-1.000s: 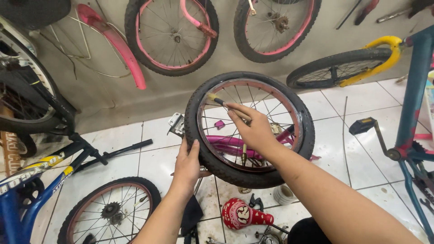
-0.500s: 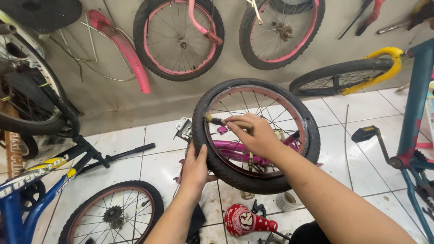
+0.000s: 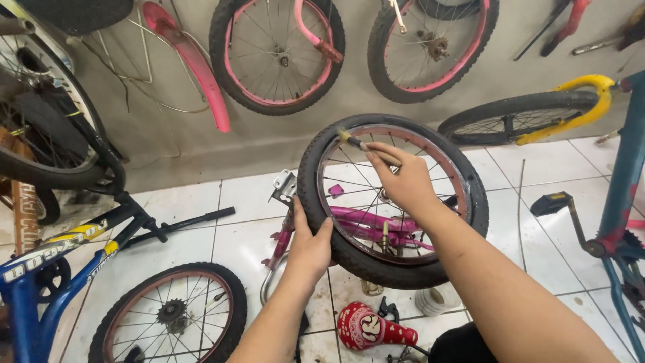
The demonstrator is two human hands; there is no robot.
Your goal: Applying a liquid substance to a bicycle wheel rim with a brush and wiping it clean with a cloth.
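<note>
Rubber tyre of wheel [image 3: 393, 269] held upright over tiled floor [image 3: 201, 222]; my left hand [image 3: 309, 245] clasps its lower-left edge, right hand [image 3: 403, 181] pinches brush [image 3: 356, 142] at upper-left rim. Brushing rim; next, I judge, rotate wheel

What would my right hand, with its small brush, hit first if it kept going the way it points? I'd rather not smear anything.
The right hand aims its brush up-left; it would probably meet the inner edge of the tyre, which the bristles already seem to touch. Depth is unclear.
</note>
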